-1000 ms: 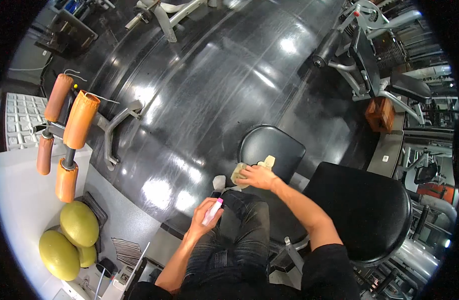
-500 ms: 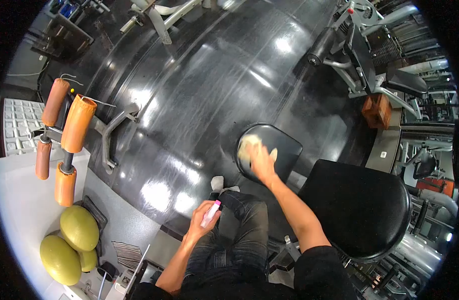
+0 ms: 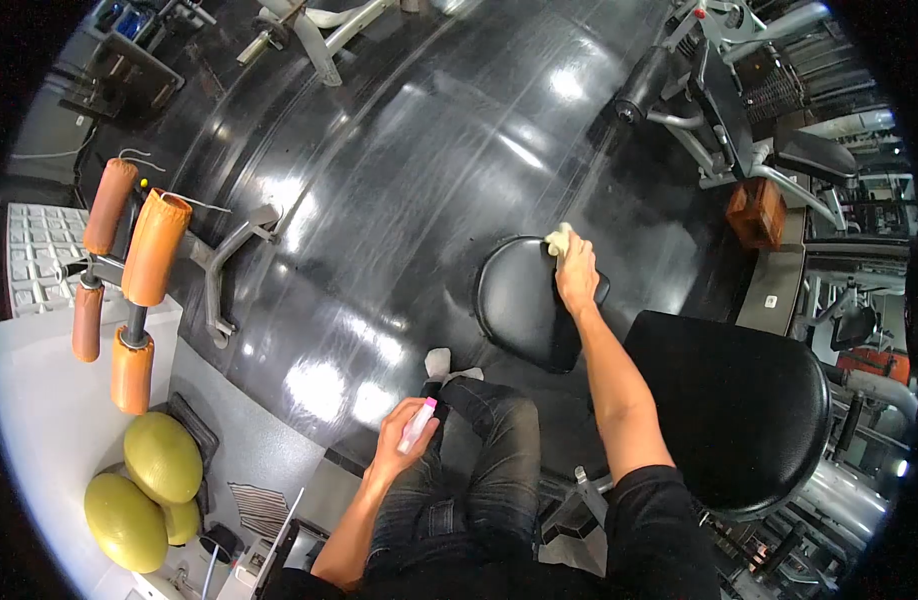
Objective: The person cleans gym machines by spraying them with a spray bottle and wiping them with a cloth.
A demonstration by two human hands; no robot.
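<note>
My right hand is closed on a pale yellow cloth at the far right edge of the smaller black padded seat. In my left hand, held above my legs, is a small translucent bottle with a pink cap, its top pointing up and away from me. A larger black pad lies to the right of my right forearm.
Orange and brown padded rollers on a metal frame stand at left, above green balls. Gym machines line the right side, near a wooden block. A white bench frame is at the top.
My right hand has moved with the cloth from the left part of the small seat to its far right edge. My left hand has barely moved.
</note>
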